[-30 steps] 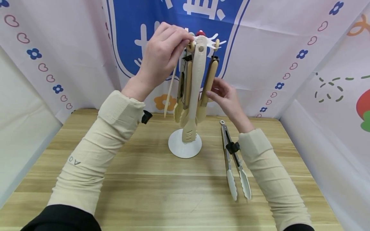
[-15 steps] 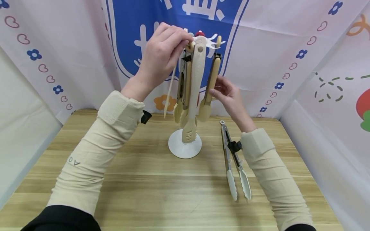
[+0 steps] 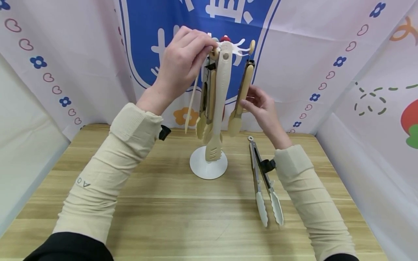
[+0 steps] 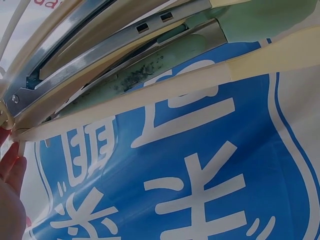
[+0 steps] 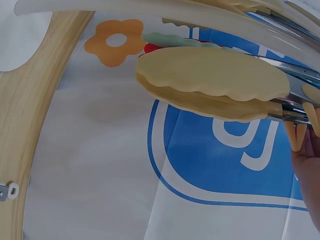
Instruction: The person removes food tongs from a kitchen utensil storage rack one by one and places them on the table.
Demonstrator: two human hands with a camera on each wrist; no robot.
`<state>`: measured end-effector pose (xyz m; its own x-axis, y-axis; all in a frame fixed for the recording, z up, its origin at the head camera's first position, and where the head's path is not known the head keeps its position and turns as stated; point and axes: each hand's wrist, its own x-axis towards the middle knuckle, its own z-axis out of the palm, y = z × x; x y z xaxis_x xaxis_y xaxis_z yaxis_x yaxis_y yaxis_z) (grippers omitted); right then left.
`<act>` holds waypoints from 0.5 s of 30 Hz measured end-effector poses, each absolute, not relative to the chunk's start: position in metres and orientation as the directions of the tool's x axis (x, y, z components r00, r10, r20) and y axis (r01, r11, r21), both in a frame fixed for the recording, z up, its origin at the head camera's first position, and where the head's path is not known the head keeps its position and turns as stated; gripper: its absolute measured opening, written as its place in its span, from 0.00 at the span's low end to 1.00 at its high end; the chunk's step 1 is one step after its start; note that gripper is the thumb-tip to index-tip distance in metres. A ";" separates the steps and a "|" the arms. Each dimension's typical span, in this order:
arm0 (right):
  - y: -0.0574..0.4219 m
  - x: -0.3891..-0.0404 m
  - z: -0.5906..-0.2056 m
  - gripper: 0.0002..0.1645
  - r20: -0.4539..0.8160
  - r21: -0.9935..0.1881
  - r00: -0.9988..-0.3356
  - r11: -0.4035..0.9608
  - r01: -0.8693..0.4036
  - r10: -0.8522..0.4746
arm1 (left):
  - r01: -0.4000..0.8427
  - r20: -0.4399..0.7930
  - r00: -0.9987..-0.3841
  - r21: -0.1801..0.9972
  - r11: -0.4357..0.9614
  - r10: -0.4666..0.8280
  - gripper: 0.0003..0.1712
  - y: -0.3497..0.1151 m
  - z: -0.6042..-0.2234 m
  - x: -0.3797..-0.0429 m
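Note:
My right hand (image 3: 262, 108) holds a pair of yellow tongs (image 3: 243, 90) by the handle, right of a white utensil rack (image 3: 209, 167). The tongs' pull ring is at the tip of a rack hook; I cannot tell whether it touches. In the right wrist view their scalloped yellow heads (image 5: 210, 75) lie close together. My left hand (image 3: 183, 61) pinches the rack's top beside another ring. Under it hang more tongs (image 3: 210, 94), a pale slotted spatula (image 3: 222, 90) in front and a thin pale utensil (image 3: 192, 105). Green-handled tongs (image 4: 140, 75) show in the left wrist view.
Grey-and-white tongs (image 3: 261, 181) lie spread on the wooden table (image 3: 169, 217), near my right forearm. Behind the rack stands a fabric backdrop (image 3: 287, 65) with blue print. Side panels border the table.
My right hand has moved right with the yellow tongs, drawing them away from the rack's post, their ring shifting outward along the hook to its tip. My left hand stays at the top.

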<state>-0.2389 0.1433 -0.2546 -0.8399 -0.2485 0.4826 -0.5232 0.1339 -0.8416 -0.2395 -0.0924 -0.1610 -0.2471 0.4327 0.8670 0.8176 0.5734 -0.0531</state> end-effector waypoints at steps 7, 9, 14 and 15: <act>0.147 -0.238 -0.255 0.25 0.480 -0.843 -0.844 0.142 -0.519 -0.238 | 0.820 0.865 -0.247 -0.053 0.569 0.436 0.19 -0.093 -0.160 -0.239; 0.148 -0.238 -0.256 0.25 0.476 -0.844 -0.848 0.149 -0.515 -0.235 | 0.820 0.866 -0.248 -0.051 0.570 0.435 0.19 -0.093 -0.160 -0.239; 0.153 -0.238 -0.260 0.24 0.478 -0.839 -0.849 0.170 -0.517 -0.227 | 0.822 0.868 -0.238 -0.059 0.566 0.437 0.18 -0.093 -0.161 -0.239; 0.154 -0.238 -0.261 0.25 0.479 -0.837 -0.848 0.175 -0.519 -0.227 | 0.823 0.868 -0.234 -0.063 0.565 0.438 0.18 -0.093 -0.161 -0.239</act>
